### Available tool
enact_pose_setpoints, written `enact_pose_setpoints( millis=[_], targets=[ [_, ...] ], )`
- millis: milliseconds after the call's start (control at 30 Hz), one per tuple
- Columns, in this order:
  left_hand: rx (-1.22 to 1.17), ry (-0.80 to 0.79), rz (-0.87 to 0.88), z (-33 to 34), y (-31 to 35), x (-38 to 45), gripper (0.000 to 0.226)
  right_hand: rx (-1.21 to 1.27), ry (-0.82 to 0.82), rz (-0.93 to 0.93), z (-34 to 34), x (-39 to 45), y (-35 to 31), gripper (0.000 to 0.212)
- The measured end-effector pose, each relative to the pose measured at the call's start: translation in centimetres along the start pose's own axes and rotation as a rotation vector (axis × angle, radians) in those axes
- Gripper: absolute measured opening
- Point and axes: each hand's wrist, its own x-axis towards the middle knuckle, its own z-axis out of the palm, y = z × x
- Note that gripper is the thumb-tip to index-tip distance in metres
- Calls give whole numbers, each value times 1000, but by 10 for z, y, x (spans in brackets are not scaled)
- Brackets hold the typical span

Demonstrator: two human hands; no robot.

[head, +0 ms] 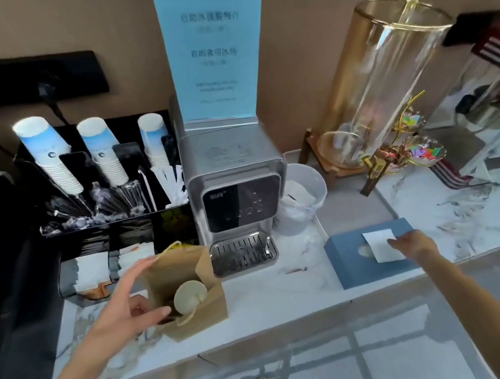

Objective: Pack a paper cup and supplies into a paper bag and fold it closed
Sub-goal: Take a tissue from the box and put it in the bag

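A brown paper bag point(209, 309) stands open on the marble counter in front of the water dispenser. Inside it a paper cup point(189, 296) lies with its pale bottom facing up. My left hand point(127, 304) holds the bag's left rim, fingers spread over the opening. My right hand point(413, 245) reaches to a blue tissue box point(346, 256) on the right and pinches the white tissue point(380, 243) sticking out of its top.
A black organiser point(60, 258) at the left holds stacks of paper cups point(103, 151), stirrers, straws and napkins. A silver water dispenser point(236, 191) stands in the middle, a white container point(304, 198) beside it, a glass drink jar point(386, 76) at the right.
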Motion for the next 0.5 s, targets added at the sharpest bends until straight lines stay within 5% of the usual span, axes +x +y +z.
enact_pose_setpoints(
  millis=[333, 500],
  targets=[
    [-136, 42, -29, 5, 2, -1, 78, 193, -99, 103, 23, 48, 11, 75],
    [-58, 67, -34, 3, 2, 0, 80, 404, -79, 134, 17, 38, 1, 31]
  ],
)
